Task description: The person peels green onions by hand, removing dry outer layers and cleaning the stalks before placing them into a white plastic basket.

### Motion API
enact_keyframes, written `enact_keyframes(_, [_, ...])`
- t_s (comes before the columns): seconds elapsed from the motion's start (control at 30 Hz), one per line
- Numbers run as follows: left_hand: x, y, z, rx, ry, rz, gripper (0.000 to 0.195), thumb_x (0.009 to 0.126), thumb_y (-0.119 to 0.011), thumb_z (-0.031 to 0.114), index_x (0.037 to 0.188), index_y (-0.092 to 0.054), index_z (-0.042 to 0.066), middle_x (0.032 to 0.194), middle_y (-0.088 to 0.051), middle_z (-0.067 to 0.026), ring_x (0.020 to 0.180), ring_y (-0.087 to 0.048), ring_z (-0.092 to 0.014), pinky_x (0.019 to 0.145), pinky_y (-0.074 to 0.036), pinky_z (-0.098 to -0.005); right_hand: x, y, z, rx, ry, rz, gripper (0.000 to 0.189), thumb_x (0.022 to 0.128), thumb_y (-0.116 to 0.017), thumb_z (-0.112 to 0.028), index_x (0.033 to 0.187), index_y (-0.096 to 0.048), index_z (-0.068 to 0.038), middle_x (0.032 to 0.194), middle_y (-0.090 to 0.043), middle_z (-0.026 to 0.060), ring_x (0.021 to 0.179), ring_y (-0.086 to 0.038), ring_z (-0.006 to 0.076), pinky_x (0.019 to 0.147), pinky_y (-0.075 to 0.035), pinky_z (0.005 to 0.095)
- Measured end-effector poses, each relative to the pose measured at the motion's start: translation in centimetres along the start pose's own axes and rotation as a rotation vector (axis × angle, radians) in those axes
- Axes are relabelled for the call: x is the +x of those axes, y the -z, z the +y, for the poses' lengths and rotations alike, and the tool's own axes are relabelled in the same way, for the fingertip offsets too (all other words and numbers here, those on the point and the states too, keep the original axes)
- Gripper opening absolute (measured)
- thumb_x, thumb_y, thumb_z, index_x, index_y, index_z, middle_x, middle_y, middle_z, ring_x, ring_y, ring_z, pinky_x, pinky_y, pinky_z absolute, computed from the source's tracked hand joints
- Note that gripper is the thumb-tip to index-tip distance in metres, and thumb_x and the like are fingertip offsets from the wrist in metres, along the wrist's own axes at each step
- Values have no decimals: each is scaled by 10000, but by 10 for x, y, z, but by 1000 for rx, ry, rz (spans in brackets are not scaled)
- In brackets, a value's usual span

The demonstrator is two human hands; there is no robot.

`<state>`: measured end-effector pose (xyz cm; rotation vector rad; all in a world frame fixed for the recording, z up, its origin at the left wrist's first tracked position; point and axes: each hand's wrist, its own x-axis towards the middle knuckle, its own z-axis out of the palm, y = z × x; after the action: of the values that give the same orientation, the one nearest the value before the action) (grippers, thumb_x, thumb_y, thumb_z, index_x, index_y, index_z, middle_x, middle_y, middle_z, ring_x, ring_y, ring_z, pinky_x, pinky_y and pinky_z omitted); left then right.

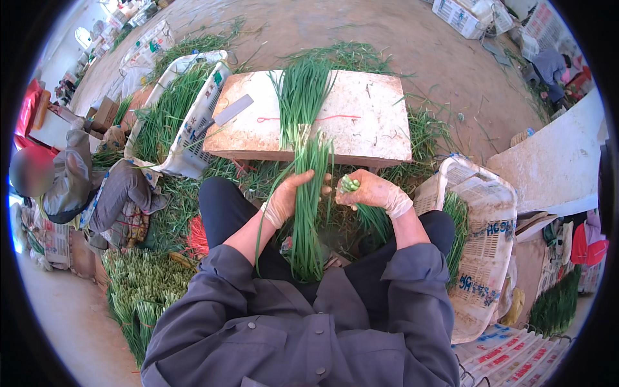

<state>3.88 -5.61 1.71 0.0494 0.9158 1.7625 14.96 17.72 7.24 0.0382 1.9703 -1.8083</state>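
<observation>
My left hand [288, 196], in a thin translucent glove, wraps around a bundle of green chives [309, 208] whose leaves hang toward my lap. The pale ends of this bundle rest at the front of a low white board [372, 106]. A second bundle of chives [304, 92] lies on the board with its leaves pointing away from me. My right hand [370, 191], gloved too, grips a small bunch of chives [350, 184], pale stem ends up and leaves hanging below. On the board lie a red tie [338, 116] and a cleaver [232, 110] at the left.
A white plastic crate of chives [169, 164] stands left of the board; another crate [483, 251] is at my right. Tied chive bundles [150, 275] stand at my left beside red ties [197, 237]. A seated person [116, 188] is farther left. Loose leaves [425, 126] litter the floor.
</observation>
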Motion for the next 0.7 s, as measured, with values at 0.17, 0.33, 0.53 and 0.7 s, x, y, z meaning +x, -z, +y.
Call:
enact_keyframes(0.17, [7,6,-5,71,-108,58,452,910,-753,244,1306,-621,73,1191,-709,-88,955,-713,-222,763,-587,-334,11,-29,2,-104,24,-184,228,872,-758,-181,1048,-748,-36,795,-684,21,670,-620,120,643,-526,295])
enact_keyframes(0.33, [13,12,0,75,-103,103,393,915,-707,168,1280,-630,44,1115,-718,-75,886,-714,-194,694,-587,-302,-1,-23,-16,-296,-33,-184,581,887,-718,-163,1450,-597,-246,829,-633,3,678,-604,111,682,-538,296])
enact_keyframes(0.53, [8,7,9,25,-78,119,391,914,-633,167,1271,-633,7,1197,-717,-99,965,-714,-240,749,-581,-331,2,24,14,136,-37,389,458,912,-692,-40,1367,-635,-63,865,-641,3,718,-579,114,634,-537,284])
enact_keyframes(0.7, [7,12,7,38,-69,-6,436,894,-639,190,1281,-618,-11,1196,-708,-138,984,-709,-261,747,-563,-356,21,9,24,173,108,463,512,899,-704,-44,1400,-596,-41,899,-659,17,713,-588,126,625,-523,292])
